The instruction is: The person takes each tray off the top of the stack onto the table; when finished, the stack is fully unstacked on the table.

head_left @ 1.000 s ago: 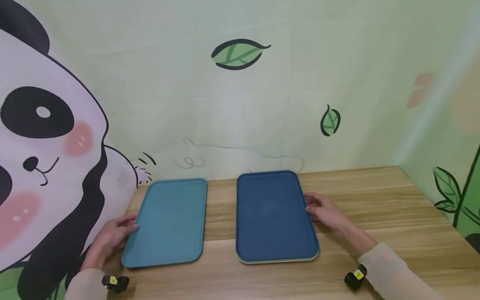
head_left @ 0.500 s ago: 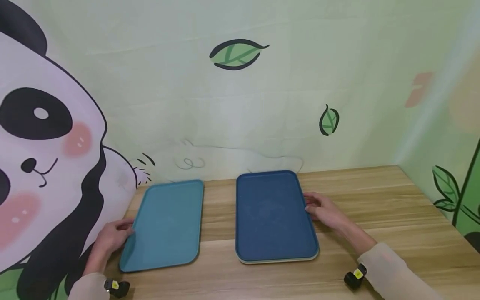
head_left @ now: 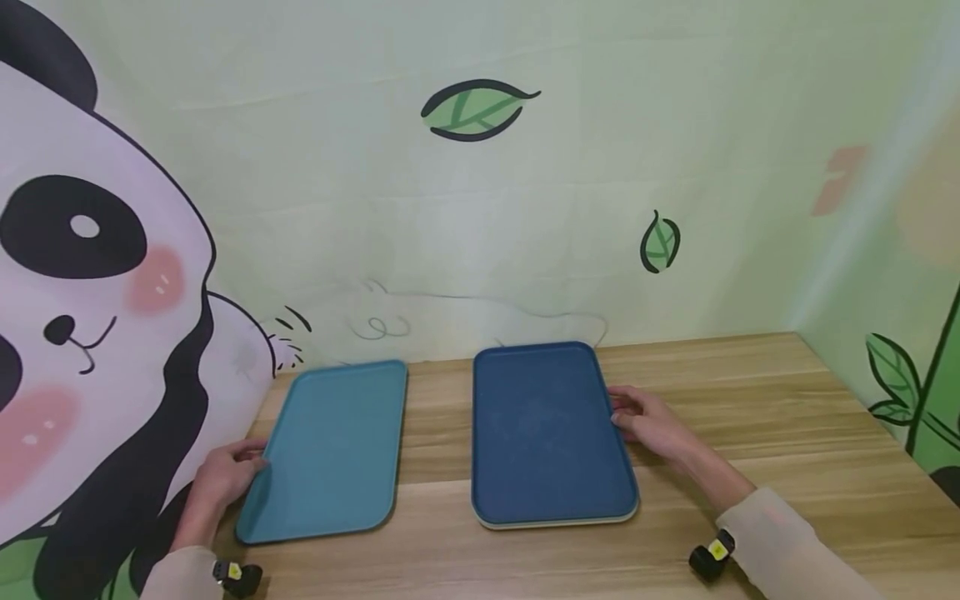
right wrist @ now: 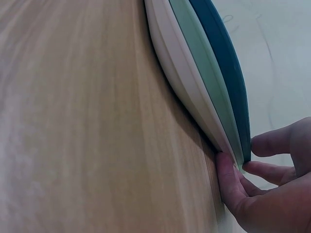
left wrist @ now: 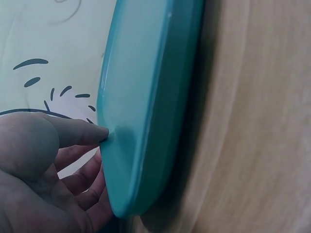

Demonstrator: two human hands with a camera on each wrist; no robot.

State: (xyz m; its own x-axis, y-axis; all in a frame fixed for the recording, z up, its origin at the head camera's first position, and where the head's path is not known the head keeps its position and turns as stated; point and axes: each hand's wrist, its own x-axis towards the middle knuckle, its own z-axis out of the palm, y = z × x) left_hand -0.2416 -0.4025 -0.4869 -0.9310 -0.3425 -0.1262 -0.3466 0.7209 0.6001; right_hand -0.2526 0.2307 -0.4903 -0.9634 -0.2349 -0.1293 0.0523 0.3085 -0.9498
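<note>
At the left, a teal tray (head_left: 330, 450) lies face up, and my left hand (head_left: 225, 477) pinches its left edge. In the left wrist view the thumb (left wrist: 85, 133) presses the rim's upper side while the other fingers go behind and below it. A dark blue tray (head_left: 551, 433) tops a stack at the middle. The right wrist view shows a green tray (right wrist: 199, 63) and a cream tray (right wrist: 182, 73) under it. My right hand (head_left: 652, 425) holds the stack's right edge, with fingertips at the rims of the trays.
Both trays' sets rest on a wood-grain table (head_left: 750, 400), with a strip of it between them. Behind stands a pale green wall covering (head_left: 570, 158) printed with leaves and a panda (head_left: 97, 292). A small black camera (head_left: 712, 554) sits at each wrist.
The teal tray has shifted slightly left and towards me, its near left corner a bit lower in view, with my left hand on it. The blue-topped stack and my right hand have stayed put.
</note>
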